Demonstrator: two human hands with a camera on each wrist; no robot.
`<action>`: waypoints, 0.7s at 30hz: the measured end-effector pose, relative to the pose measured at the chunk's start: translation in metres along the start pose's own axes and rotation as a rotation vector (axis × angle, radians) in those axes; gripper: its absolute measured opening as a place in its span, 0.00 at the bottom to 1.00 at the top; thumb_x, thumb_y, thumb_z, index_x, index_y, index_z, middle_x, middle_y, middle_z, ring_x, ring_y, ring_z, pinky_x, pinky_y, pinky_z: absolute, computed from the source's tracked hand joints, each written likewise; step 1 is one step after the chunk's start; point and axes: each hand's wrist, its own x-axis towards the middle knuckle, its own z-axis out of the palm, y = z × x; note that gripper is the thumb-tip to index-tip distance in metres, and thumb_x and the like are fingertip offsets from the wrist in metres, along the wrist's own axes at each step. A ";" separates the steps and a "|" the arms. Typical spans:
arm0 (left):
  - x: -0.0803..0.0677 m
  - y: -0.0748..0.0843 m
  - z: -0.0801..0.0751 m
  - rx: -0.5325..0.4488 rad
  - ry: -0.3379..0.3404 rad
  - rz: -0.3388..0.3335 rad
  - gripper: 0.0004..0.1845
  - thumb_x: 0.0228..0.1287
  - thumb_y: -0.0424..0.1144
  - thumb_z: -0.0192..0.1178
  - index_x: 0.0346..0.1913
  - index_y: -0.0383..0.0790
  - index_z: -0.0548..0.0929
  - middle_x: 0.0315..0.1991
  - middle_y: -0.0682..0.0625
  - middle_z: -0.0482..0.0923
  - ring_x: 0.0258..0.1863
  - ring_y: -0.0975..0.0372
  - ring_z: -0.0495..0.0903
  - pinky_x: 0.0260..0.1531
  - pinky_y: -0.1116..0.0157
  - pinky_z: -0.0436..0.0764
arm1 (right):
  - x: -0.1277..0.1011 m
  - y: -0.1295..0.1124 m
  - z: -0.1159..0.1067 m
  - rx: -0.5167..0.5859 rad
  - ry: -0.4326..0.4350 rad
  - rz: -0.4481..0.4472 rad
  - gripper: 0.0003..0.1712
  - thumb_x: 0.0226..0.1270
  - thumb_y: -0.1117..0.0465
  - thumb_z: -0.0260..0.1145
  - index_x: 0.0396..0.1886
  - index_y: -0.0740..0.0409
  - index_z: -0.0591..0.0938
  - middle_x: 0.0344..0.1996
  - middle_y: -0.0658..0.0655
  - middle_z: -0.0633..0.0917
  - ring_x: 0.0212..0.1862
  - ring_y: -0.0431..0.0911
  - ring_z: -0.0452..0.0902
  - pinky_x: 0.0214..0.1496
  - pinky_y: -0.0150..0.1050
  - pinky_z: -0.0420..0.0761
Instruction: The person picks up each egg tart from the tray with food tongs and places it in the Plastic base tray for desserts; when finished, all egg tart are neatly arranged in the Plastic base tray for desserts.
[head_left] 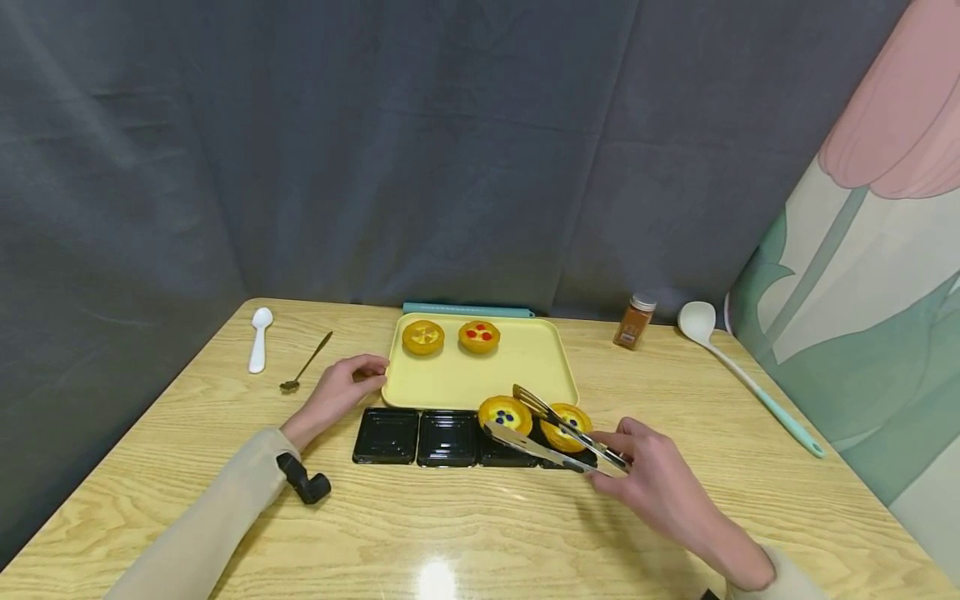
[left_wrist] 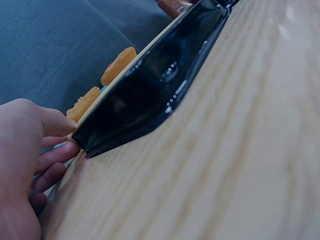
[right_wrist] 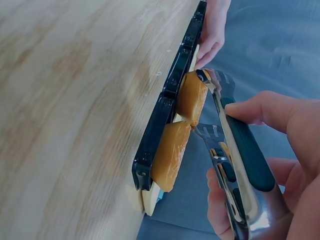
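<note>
My left hand (head_left: 345,390) pinches the left edge of a yellow tray (head_left: 517,362) between thumb and fingers. On this tray sit a tart with pale yellow pieces (head_left: 423,337) and another topped with red pieces (head_left: 479,336). Metal tongs (head_left: 551,454) with dark grip pads are held in my right hand (head_left: 663,479), their tips spread apart around the nearer-to-middle blueberry tart (head_left: 498,407). That tart rests in the third section of a black plastic container (head_left: 386,435); a second blueberry tart (head_left: 576,414) is in the rightmost section, partly hidden by the tongs.
At left lie a white spoon (head_left: 258,342) and a small dark metal spoon (head_left: 306,363). A teal strip (head_left: 468,310) runs behind the tray. Back right stands a spice jar (head_left: 634,322), with a long ladle (head_left: 750,379) beside it. Dark cloth (head_left: 405,150) hangs behind the table.
</note>
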 end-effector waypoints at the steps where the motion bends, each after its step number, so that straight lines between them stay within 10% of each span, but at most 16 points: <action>1: 0.000 0.000 0.000 0.001 -0.001 -0.001 0.17 0.69 0.37 0.65 0.59 0.36 0.83 0.45 0.47 0.84 0.45 0.54 0.81 0.49 0.55 0.76 | 0.000 0.000 0.000 0.000 -0.001 0.005 0.25 0.50 0.63 0.79 0.51 0.62 0.88 0.26 0.48 0.69 0.26 0.41 0.62 0.25 0.33 0.65; 21: 0.000 -0.003 0.000 -0.004 -0.005 0.008 0.18 0.70 0.37 0.65 0.59 0.36 0.83 0.47 0.46 0.84 0.46 0.54 0.81 0.49 0.54 0.77 | -0.003 0.003 -0.001 -0.030 0.026 -0.028 0.26 0.47 0.62 0.79 0.51 0.62 0.89 0.27 0.47 0.70 0.27 0.40 0.63 0.25 0.33 0.66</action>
